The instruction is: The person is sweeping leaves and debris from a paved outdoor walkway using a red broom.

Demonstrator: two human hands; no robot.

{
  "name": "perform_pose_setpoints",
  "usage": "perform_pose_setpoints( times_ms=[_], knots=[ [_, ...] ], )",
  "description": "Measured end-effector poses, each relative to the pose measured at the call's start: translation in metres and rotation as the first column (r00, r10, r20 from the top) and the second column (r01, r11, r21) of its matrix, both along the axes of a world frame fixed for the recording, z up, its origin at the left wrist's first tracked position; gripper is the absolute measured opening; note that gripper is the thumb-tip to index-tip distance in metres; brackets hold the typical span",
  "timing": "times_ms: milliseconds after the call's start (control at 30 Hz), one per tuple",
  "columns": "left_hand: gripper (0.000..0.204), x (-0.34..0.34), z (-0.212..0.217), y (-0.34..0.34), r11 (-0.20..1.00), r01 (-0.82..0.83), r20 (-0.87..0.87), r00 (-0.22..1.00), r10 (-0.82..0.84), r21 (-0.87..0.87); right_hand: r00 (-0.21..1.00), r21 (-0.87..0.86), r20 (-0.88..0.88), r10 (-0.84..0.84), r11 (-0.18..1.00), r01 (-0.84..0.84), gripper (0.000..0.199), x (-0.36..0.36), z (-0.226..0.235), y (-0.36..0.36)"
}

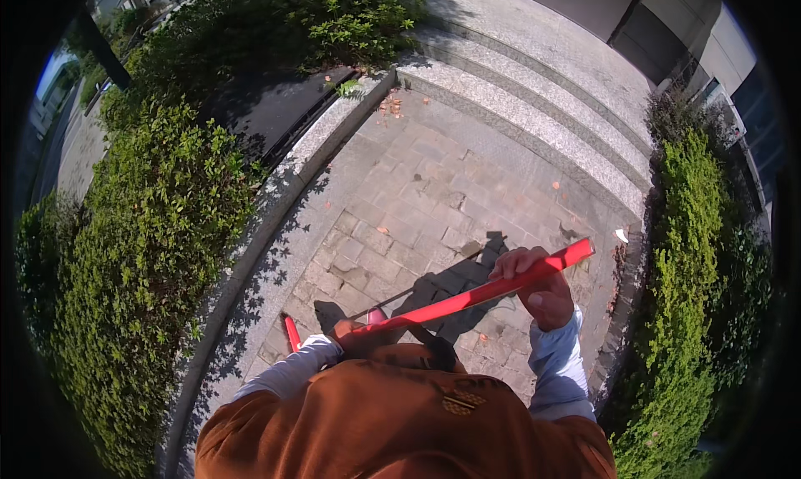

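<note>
A long red pole point(476, 297) slants across in front of my body, its right end raised and dark at the tip. My right hand point(541, 289) is closed around it near that end, fingers over the top and thumb below. Close to my waist, my left hand point(349, 332) is closed on the lower left part of the pole, its fingers partly hidden. A shorter red piece point(291, 333) shows just left of that hand; whether it joins the pole I cannot tell. A small pink thing point(375, 315) lies beyond the pole, mostly covered.
Paving blocks point(400, 204) spread ahead, with fallen leaves and my shadow on them. Stone steps point(534, 120) rise at the far right. A low stone curb point(259, 212) and hedge point(150, 245) border the left; another hedge point(688, 287) runs along the right.
</note>
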State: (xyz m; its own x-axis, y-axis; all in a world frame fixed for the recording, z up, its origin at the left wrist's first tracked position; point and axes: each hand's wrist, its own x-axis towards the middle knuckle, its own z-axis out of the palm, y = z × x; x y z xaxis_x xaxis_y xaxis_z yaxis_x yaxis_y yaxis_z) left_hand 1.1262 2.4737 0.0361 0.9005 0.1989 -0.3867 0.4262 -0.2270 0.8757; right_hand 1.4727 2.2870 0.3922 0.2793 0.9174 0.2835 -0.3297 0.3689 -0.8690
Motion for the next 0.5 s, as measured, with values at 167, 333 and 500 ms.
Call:
perform_pose_setpoints(
  times_ms=[167, 333, 500],
  knots=[
    [0.024, 0.119, 0.065, 0.103, 0.982, 0.185, -0.017, 0.983, -0.185, -0.024, 0.982, 0.199, -0.099, -0.163, 0.963, 0.180, 0.021, 0.063, 0.046, 0.028],
    [0.031, 0.220, 0.035, 0.183, 0.973, 0.143, 0.089, 0.983, -0.161, 0.183, 0.982, 0.263, 0.095, -0.164, 0.955, 0.134, 0.024, 0.138, 0.040, 0.080],
    [0.031, 0.327, 0.033, 0.232, 0.949, 0.044, 0.226, 0.967, -0.119, 0.311, 0.961, 0.279, 0.101, -0.256, 0.935, 0.220, 0.027, 0.240, 0.037, 0.138]
  ],
)
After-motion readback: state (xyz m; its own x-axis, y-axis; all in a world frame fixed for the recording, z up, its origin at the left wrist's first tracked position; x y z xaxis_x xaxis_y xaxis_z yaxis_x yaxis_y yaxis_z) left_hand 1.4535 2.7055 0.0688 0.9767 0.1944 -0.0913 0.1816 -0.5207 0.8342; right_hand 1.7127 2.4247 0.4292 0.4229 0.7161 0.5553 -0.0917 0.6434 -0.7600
